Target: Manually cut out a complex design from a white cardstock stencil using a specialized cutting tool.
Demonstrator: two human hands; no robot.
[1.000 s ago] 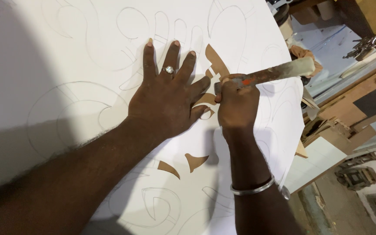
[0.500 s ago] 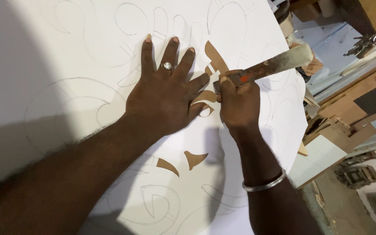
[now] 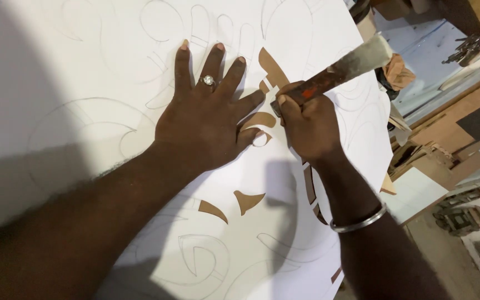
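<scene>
A large white sheet (image 3: 84, 83) with pencilled curving patterns covers a brown board. My left hand (image 3: 206, 116), wearing a ring, lies flat on the sheet with fingers spread, holding it down. My right hand (image 3: 306, 125) grips a long cutting tool (image 3: 340, 69) with a worn reddish handle and a pale, dusty upper end, its tip pressed into the sheet just right of my left thumb. Several brown cut-out shapes (image 3: 270, 66) show where the white layer is removed, two more cut-out shapes (image 3: 231, 204) nearer me. A metal bangle (image 3: 359, 221) circles my right wrist.
Past the sheet's right edge lie stacked brown boards (image 3: 445, 139), a white panel (image 3: 412, 191), a crumpled tan cloth (image 3: 398, 69) and a metal tool (image 3: 473, 44) on a pale blue surface. Floor shows at lower right.
My right hand and the tool have shifted slightly up and left along the cut, the handle tilting steeper. My left hand stays flat in place.
</scene>
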